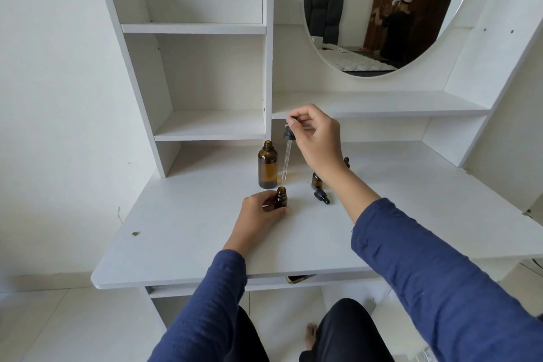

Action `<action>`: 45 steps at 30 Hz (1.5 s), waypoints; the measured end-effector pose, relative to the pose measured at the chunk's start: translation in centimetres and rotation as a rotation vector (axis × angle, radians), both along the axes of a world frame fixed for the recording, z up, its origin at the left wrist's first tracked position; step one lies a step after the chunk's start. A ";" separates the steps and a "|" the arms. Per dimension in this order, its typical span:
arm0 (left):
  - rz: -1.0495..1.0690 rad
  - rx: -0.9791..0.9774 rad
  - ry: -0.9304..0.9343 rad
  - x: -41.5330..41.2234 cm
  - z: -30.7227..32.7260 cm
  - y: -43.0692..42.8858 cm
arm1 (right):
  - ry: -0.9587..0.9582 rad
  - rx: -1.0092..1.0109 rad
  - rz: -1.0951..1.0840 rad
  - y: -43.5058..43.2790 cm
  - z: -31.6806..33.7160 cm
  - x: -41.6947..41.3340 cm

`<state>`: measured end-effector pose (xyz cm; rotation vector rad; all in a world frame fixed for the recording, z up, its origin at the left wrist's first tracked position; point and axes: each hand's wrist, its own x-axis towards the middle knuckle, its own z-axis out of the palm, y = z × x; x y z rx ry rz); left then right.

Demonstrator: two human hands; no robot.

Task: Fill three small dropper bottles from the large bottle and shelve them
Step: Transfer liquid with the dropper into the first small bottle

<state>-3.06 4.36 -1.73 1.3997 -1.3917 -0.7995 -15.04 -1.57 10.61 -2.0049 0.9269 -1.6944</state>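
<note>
The large amber bottle (267, 167) stands uncapped on the white desk (182, 238). My right hand (316, 138) pinches the black bulb of a long glass dropper (286, 157), held in the air just right of that bottle, tip pointing down. My left hand (258, 214) grips a small open amber bottle (281, 198) upright on the desk in front of the large one. A second small bottle (317, 180) stands behind my right wrist, partly hidden. A small black dropper cap (321, 196) lies on the desk beside it. A third dark cap tip (347, 161) peeks out beyond my right forearm.
A white shelf unit (210, 125) with open compartments rises at the desk's back left. A long shelf (382, 104) runs under a round mirror (382, 9) at the back right. A phone-like object (299, 278) sticks out under the desk's front edge.
</note>
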 end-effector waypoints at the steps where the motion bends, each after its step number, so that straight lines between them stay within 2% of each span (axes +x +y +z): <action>1: -0.001 -0.002 0.001 0.0 0.0 0.0 | 0.001 0.002 0.001 0.0 -0.3 0.0; 20: 0.024 0.004 -0.030 0.0 0.1 0.0 | 0.104 0.038 0.051 -0.1 -2.0 0.5; 25: 0.023 0.016 -0.014 0.0 -0.1 -0.1 | 0.055 0.057 0.047 -0.5 -1.3 0.6; 34: 0.007 0.034 0.025 0.1 -0.1 0.0 | -0.172 -0.084 -0.058 -2.4 2.0 2.7; 45: -0.004 0.037 0.046 0.2 -0.1 -0.3 | -0.125 -0.150 -0.052 -4.3 1.4 4.1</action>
